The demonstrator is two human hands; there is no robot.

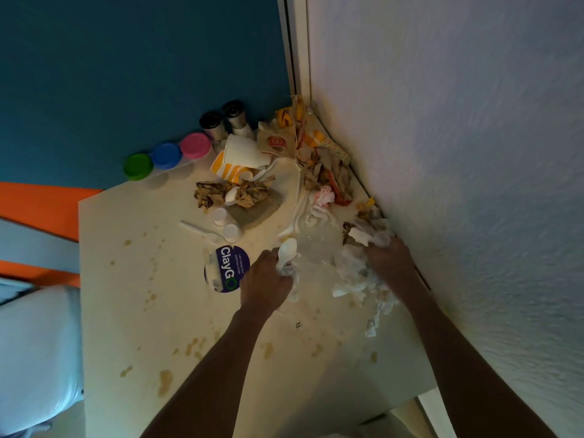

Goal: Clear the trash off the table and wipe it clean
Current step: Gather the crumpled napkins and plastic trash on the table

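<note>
Left hand (pixel 265 279) is clenched round a white plastic spoon (pixel 287 251) w/ some crumpled white plastic bunched in the same fist; spoon bowl sticks up past the knuckles. Right hand (pixel 390 259) grasps a wad of white napkins (pixel 354 273) at the counter's right edge, against the white wall (pixel 458 153). More shredded napkin bits trail toward the near edge.

Counter (pixel 126 311) is pale, w/ brown spill spots across the near and left parts. Main trash pile sits in the far right corner: paper fast-food bag (pixel 278 140), yellow-striped cup (pixel 227 169) on its side, white cup (pixel 241 150) tipped over it, crumpled brown paper balls (pixel 227 194), red-stained tissue (pixel 325 196). Plastic fork (pixel 202 230) and 2 small white sauce cups (pixel 226 224) lie just left of the pile's near side. Round purple "ClayGo" sticker (pixel 227 268) is beside left hand, touching or nearly so.

Along the far edge: 3 tubs w/ green (pixel 138 165), blue (pixel 166 154) and pink (pixel 195 145) lids, then 2 steel shakers (pixel 224 121) w/ black tops.
</note>
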